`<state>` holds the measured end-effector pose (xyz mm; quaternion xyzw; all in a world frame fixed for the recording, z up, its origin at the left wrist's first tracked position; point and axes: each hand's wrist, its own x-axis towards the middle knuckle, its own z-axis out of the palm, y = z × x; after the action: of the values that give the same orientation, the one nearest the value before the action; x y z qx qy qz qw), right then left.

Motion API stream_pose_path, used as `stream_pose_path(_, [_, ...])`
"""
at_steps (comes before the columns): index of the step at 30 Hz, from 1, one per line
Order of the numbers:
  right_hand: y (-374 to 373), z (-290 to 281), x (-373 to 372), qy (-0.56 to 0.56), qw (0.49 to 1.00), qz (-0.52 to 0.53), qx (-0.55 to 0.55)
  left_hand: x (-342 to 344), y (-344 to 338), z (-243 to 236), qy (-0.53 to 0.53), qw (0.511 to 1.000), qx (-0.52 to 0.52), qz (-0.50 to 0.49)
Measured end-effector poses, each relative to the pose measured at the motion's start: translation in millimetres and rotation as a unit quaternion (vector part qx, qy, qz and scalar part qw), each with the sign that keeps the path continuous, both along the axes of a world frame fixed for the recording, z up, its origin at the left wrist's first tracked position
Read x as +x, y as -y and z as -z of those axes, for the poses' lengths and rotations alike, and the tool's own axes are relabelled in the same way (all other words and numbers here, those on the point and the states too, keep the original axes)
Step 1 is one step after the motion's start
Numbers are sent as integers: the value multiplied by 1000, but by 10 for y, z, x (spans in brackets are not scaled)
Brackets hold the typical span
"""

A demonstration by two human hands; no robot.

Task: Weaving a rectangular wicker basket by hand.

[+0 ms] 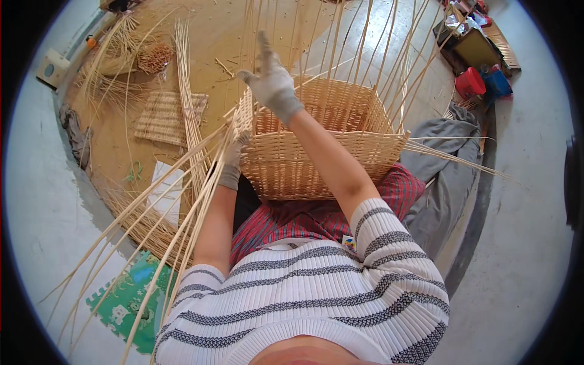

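Resting on the person's lap, over a red plaid cloth (pixel 401 188), the woven basket (pixel 280 164) has its near wall toward the body and its upright stakes (pixel 363 42) fanning up past the rim. From where I stand, the gloved right hand (pixel 271 84) is lifted above the basket's left end, thumb and fingers spread, with nothing that I can see in its grip. The left hand (pixel 236 157), gloved too, is down at the near left corner, where long loose strands (pixel 220 159) gather; its fingers are partly hidden, so I can't make out how tight that grip is, or whether it has hold of strands or wall.

Those strands run close along the left forearm toward the striped sleeve (pixel 198 283), and they look to me the likeliest trouble: a shift of the elbow could drag or tangle them and slacken the weave at that corner. A careless sweep of the raised hand might bend a stake, or crack it if the cane is dry. With just a soft lap underneath, a hard one-sided tug could tip the basket, and the canes (pixel 462 159) jutting from its right corner might snag on the grey cloth (pixel 441 182)
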<state>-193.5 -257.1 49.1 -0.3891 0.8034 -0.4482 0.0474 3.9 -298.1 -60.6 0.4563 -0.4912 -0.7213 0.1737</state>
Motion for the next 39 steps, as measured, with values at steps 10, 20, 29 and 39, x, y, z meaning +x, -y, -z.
stream_pose_path(10, [-2119, 1157, 167, 416, 833, 143, -337, 55, -502, 51, -41, 938, -273, -210])
stream_pose_path(20, [-1530, 333, 72, 196, 898, 34, -393, -652, -416, -435, 51, 956, -165, 239])
stream_pose_path(29, [-1991, 719, -336, 211, 854, -49, -474, -719, -385, -320, 51, 975, -83, 200])
stream_pose_path(39, [-3126, 1070, -225, 356, 861, 176, -319, -1169, -1041, -698, 62, 896, -299, 323])
